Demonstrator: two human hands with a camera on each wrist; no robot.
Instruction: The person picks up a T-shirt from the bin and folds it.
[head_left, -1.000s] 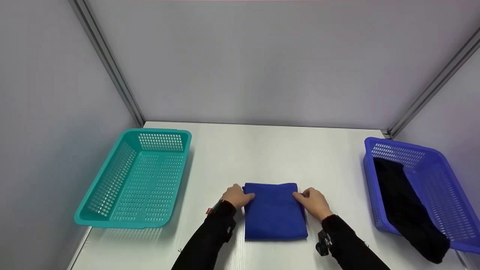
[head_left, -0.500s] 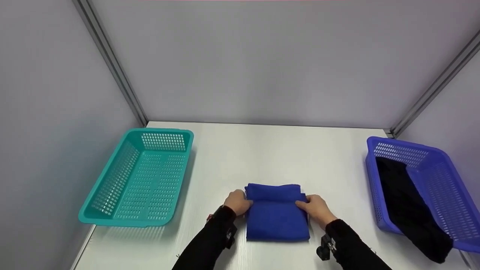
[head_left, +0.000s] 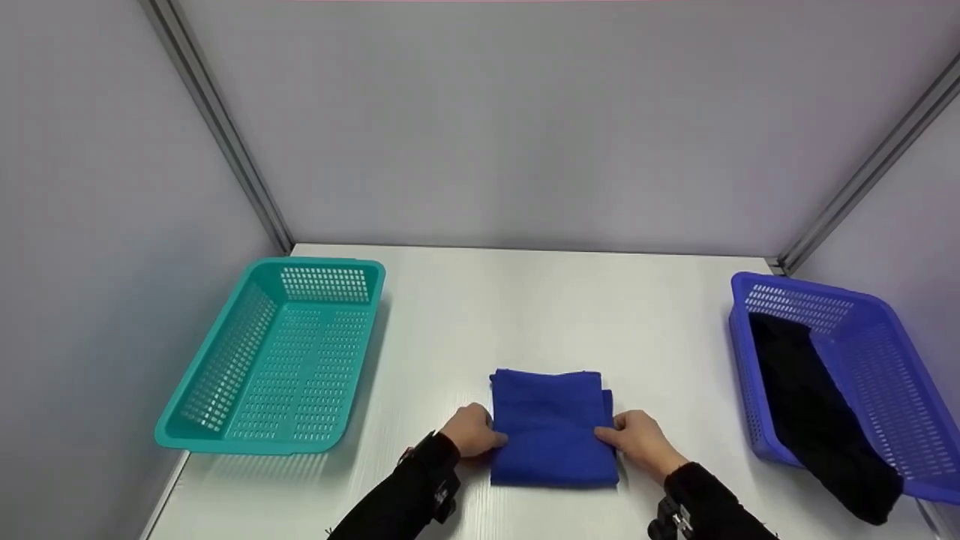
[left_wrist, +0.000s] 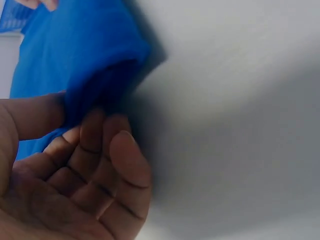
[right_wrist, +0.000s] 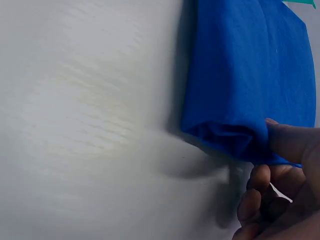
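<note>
A folded blue cloth (head_left: 553, 420) lies on the white table, its layers stacked in a rough square. At its left side my left hand (head_left: 471, 432) pinches the edge, thumb on top and fingers under the layers. My right hand (head_left: 642, 442) pinches the opposite edge the same way, near the front corner. In the left wrist view the cloth (left_wrist: 75, 45) shows an open fold beside the thumb. Rolled layers show at the end of the cloth (right_wrist: 235, 90) in the right wrist view.
To the left stands an empty teal basket (head_left: 169, 426) with perforated walls. A purple basket (head_left: 870, 300) stands at the right, with a black cloth (head_left: 810, 420) hanging over its front rim. Grey panels (head_left: 517, 127) close off the back and sides.
Both hands have slid toward the front along the cloth's sides. The top layer, flat at first, showed a crease across it and now lies smoother, with a lower layer peeking out at right.
</note>
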